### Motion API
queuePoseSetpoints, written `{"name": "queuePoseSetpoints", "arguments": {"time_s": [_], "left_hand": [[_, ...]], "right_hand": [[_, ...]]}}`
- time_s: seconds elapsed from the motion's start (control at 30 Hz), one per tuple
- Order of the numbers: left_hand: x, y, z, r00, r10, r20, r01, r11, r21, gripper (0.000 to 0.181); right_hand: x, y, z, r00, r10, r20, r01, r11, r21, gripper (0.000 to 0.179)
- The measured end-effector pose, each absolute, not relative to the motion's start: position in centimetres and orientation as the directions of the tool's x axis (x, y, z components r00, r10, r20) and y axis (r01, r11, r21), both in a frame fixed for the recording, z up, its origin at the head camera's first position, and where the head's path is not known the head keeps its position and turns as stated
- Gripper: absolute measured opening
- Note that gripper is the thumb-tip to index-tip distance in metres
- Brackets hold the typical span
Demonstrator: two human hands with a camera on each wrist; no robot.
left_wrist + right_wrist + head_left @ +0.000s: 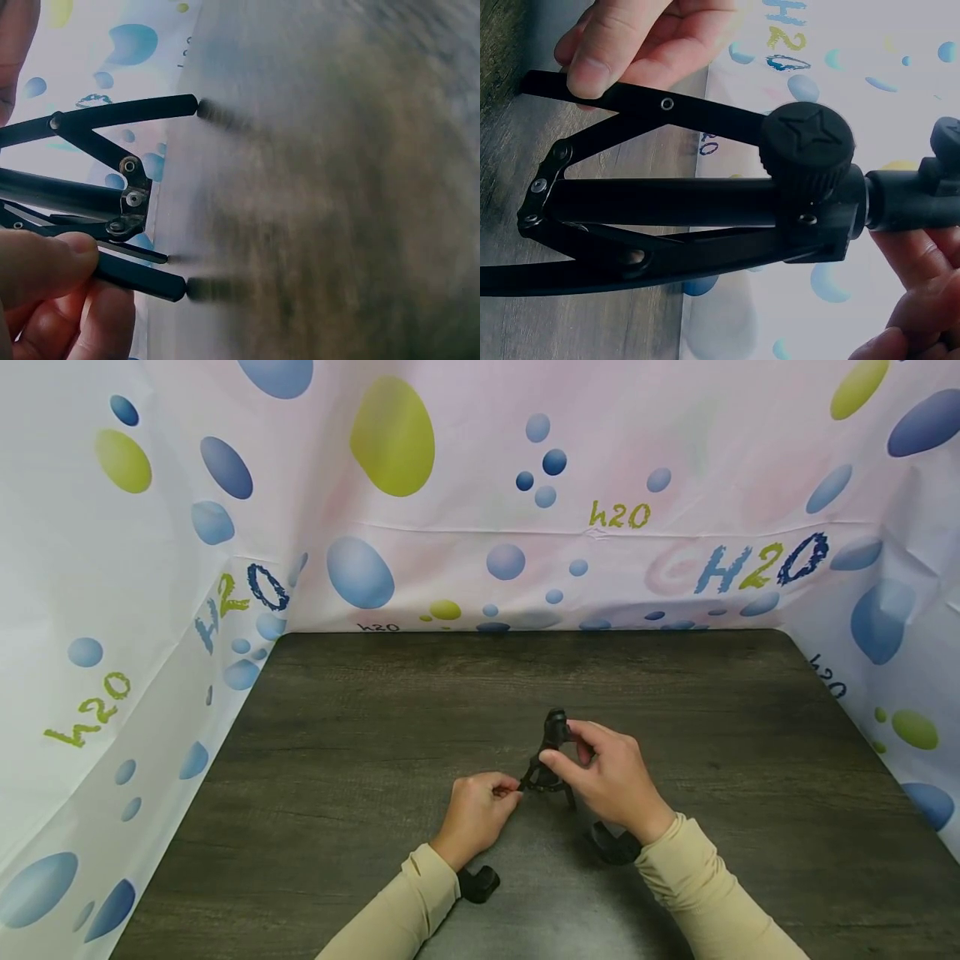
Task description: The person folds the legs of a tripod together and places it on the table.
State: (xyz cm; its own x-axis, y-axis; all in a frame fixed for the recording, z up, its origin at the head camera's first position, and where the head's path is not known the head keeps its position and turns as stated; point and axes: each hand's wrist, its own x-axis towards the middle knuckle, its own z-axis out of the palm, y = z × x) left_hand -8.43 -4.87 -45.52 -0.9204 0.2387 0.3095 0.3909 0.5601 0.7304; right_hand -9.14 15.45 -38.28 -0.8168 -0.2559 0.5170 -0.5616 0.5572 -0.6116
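A small black tripod (553, 760) stands with its legs spread on the table, near the middle. My left hand (480, 814) pinches one leg near its foot between thumb and fingers, as the left wrist view shows at the lower left. Around the upper part of the tripod, below its top, my right hand (611, 772) grips with thumb and fingers. In the right wrist view, a round ridged knob (806, 146) with a star mark sits where the legs join. Hinged braces (536, 187) link the legs to the centre column. The right palm is hidden.
The dark wood-grain table (337, 710) reaches back to a white printed curtain (465, 460) with blue and green spots, which also hangs at both sides. Black wrist devices (480, 885) show beside both wrists.
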Motion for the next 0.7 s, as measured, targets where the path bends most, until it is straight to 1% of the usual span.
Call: {"name": "queuePoseSetpoints", "arguments": {"time_s": [0.43, 0.7], "left_hand": [[-8.42, -4.71, -45.48, -0.924, 0.218, 0.313, 0.381, 0.552, 0.741, 0.005], [-8.37, -4.64, -45.44, -0.95, 0.169, 0.263, 0.313, 0.534, 0.785, 0.007]], "right_hand": [[-9.24, 15.33, -38.3, -0.817, -0.259, 0.516, -0.565, 0.543, -0.622, 0.034], [-9.15, 15.21, -38.22, -0.825, -0.26, 0.501, -0.555, 0.537, -0.635, 0.032]]}}
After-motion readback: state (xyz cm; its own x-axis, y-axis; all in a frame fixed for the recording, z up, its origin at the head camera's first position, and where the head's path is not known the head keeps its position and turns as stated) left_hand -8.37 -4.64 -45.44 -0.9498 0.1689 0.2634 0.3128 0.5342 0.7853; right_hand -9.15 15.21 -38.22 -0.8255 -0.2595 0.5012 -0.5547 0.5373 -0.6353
